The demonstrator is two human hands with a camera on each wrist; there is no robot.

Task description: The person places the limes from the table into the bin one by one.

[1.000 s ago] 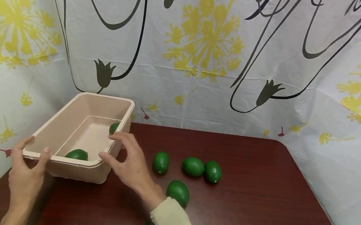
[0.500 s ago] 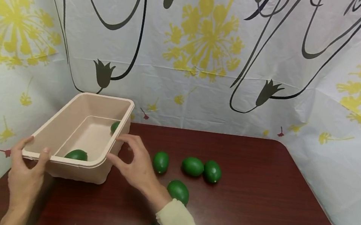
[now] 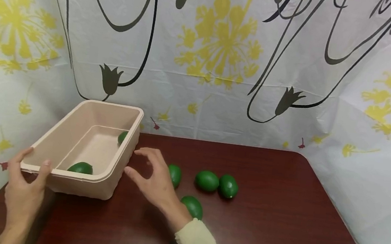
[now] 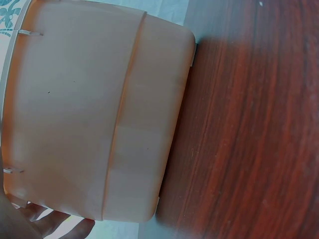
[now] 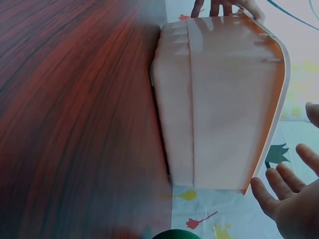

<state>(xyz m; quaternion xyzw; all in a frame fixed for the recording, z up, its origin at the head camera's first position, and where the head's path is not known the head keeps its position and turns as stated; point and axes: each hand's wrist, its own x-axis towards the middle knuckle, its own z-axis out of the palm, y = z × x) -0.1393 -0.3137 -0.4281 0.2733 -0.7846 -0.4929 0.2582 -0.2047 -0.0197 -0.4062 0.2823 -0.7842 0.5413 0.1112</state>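
Observation:
A beige plastic bin (image 3: 68, 130) with a rolled rim stands at the left of the table, slightly angled. My left hand (image 3: 24, 194) grips its near left corner, thumb on the near rim and fingers round the left side; the left wrist view has those fingers (image 4: 79, 229) at the lower left. My right hand (image 3: 154, 180) holds nothing, beside the bin's right wall with thumb and fingers spread apart. In the right wrist view, its fingertips (image 5: 259, 186) are close to the rim. One green lime (image 3: 81, 167) lies near the bin's front, another lime (image 3: 122, 137) by its right wall, partly hidden.
Right of the bin, several limes lie on the dark red-brown table (image 3: 270, 231): a lime (image 3: 175, 176) partly behind my right hand, a touching pair (image 3: 207, 181), and a nearer lime (image 3: 192, 206) by my wrist. Patterned cloth (image 3: 197, 110) hangs behind and along both sides.
My right hand has drawn back to the right from over the bin's right rim to just outside its wall. My left hand keeps its grip; bin and limes stay put.

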